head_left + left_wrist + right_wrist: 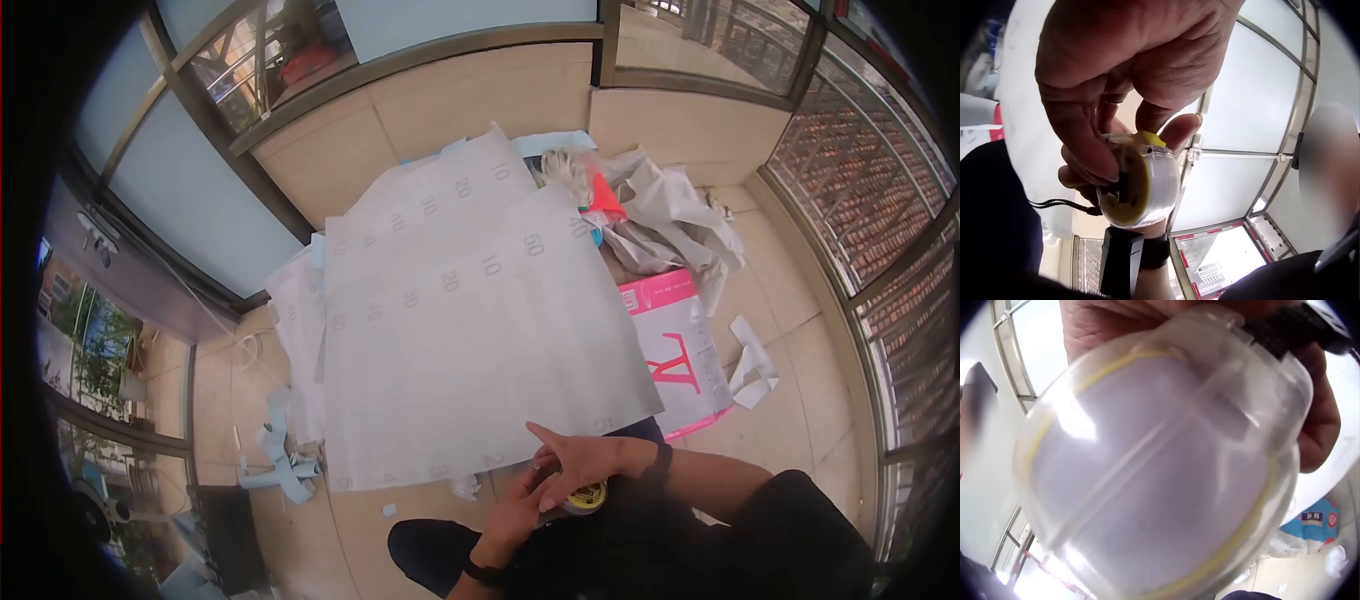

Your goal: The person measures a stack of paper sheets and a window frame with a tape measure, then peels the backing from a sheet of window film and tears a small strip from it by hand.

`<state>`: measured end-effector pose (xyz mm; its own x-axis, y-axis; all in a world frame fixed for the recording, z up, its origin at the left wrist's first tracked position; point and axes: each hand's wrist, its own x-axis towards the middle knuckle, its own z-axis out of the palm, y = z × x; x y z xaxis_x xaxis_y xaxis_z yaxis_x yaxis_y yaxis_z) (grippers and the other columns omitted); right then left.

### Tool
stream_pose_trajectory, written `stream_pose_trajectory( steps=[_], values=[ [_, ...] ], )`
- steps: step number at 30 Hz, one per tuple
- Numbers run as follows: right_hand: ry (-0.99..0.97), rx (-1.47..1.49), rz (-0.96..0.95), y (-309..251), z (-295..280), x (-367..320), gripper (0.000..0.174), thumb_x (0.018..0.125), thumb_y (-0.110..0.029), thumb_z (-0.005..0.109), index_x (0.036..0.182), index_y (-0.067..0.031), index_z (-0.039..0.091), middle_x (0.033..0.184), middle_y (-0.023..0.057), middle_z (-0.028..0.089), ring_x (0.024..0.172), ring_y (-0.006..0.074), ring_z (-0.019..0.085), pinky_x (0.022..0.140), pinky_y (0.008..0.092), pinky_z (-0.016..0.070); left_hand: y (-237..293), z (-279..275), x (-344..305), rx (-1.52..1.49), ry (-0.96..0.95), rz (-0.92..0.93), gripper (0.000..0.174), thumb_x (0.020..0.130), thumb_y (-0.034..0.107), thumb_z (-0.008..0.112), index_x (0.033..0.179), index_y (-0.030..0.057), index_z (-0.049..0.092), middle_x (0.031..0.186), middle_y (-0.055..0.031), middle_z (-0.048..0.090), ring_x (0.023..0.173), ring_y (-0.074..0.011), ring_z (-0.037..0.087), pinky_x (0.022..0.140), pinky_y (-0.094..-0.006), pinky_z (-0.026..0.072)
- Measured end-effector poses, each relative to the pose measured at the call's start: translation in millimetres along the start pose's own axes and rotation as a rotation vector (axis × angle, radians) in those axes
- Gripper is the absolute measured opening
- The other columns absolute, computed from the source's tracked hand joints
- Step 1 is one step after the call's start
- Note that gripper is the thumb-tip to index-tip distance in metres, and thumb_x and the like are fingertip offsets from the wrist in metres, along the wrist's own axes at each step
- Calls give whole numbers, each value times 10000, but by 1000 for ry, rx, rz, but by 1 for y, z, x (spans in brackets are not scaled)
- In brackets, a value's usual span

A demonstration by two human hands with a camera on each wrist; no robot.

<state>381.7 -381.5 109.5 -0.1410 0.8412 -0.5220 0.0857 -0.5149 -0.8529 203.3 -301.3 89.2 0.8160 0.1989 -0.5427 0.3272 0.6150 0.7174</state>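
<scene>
Both hands meet in front of the body around a tape measure (588, 497) in a round clear case. The left hand (512, 515) pinches it from above in the left wrist view, thumb and fingertips at its yellow part and dark side piece. My right hand (590, 460) grips it from the other side, its index finger stretched out in the head view. Close up, the case (1147, 475) shows a pale disc with a yellow rim, and a black woven strap (1288, 331) at its top. A thin black cord (1063, 203) hangs from it.
Large white sheets (480, 370) printed with numbers cover the stack ahead. A pink and white box (680, 350) and crumpled wrapping (670, 210) lie to the right. Blue paper scraps (288, 460) lie on the tiled floor at left. Glazed panels and a railing surround the space.
</scene>
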Motion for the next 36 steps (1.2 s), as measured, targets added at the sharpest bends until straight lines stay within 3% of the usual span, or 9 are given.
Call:
stream_pose_trajectory(
  steps=[1, 5, 7, 10, 14, 20, 22, 26, 36],
  values=[
    [-31, -20, 21, 9, 3, 1, 1344, 668, -427, 867, 1504, 43, -75, 1357, 246, 463, 1207, 335, 530, 1024, 353, 418, -1, 0, -4, -74, -23, -153, 403, 982, 183, 579, 1333, 12, 479, 1232, -99, 580, 1054, -170, 595, 834, -304, 541],
    [-17, 93, 44, 21, 9, -2, 1220, 693, -440, 848, 1513, 34, 78, 1345, 229, 497, 1193, 317, 546, 1024, 358, 419, -20, -2, -5, -125, 39, -49, 266, 973, 149, 570, 1194, 11, 520, 1132, -107, 619, 1020, -179, 623, 769, -340, 571],
    [53, -175, 31, 11, 10, -7, 1017, 729, -537, 777, 1435, 51, 341, 1268, 222, 573, 1149, 297, 579, 977, 365, 451, -13, -1, -11, -128, 91, -11, 219, 967, 164, 588, 1122, 22, 526, 1043, -94, 632, 920, -159, 642, 745, -315, 558],
    [-23, -175, -20, -5, 10, -19, 826, 770, -526, 745, 1332, 25, 493, 1193, 184, 627, 1095, 263, 606, 963, 349, 457, -3, -4, -18, -3, -1, -77, 218, 966, 169, 594, 1119, 32, 522, 939, -64, 629, 819, -143, 643, 711, -287, 539],
    [-107, -104, 69, -27, 2, -26, 602, 821, -367, 745, 1247, 10, 549, 1142, 131, 656, 1091, 180, 590, 945, 321, 457, -8, -9, -17, 160, -36, 25, 237, 968, 199, 602, 1112, 28, 521, 911, -48, 628, 775, -127, 631, 696, -268, 520],
    [-82, -11, 63, -6, -4, -13, 520, 807, -369, 729, 1146, 10, 619, 1068, 139, 670, 1034, 212, 609, 897, 334, 471, 0, -1, -21, 116, 3, 29, 274, 964, 244, 623, 1084, 12, 539, 904, -44, 628, 791, -100, 609, 723, -251, 507],
    [-25, -101, 73, -21, -3, -17, 523, 802, -375, 726, 1138, 10, 619, 1051, 139, 670, 1010, 213, 613, 879, 335, 474, 0, 4, -21, 178, 120, 210, 201, 945, 175, 631, 1047, 14, 569, 833, -23, 601, 710, -88, 599, 638, -231, 480],
    [48, -188, 40, -13, -5, -10, 526, 783, -389, 735, 1104, 14, 626, 994, 134, 672, 947, 203, 620, 829, 338, 484, -2, 0, -17, 289, 192, 271, 168, 938, 162, 643, 1005, 22, 578, 794, -8, 589, 698, -70, 575, 626, -224, 464],
    [112, -117, 98, 4, -30, -30, 517, 760, -447, 771, 993, 5, 673, 885, 105, 670, 878, 192, 626, 799, 317, 485, 16, -45, -53, 6, 300, 374, 110, 890, 9, 654, 951, 43, 569, 798, -27, 620, 731, -80, 601, 652, -229, 489]
  ],
)
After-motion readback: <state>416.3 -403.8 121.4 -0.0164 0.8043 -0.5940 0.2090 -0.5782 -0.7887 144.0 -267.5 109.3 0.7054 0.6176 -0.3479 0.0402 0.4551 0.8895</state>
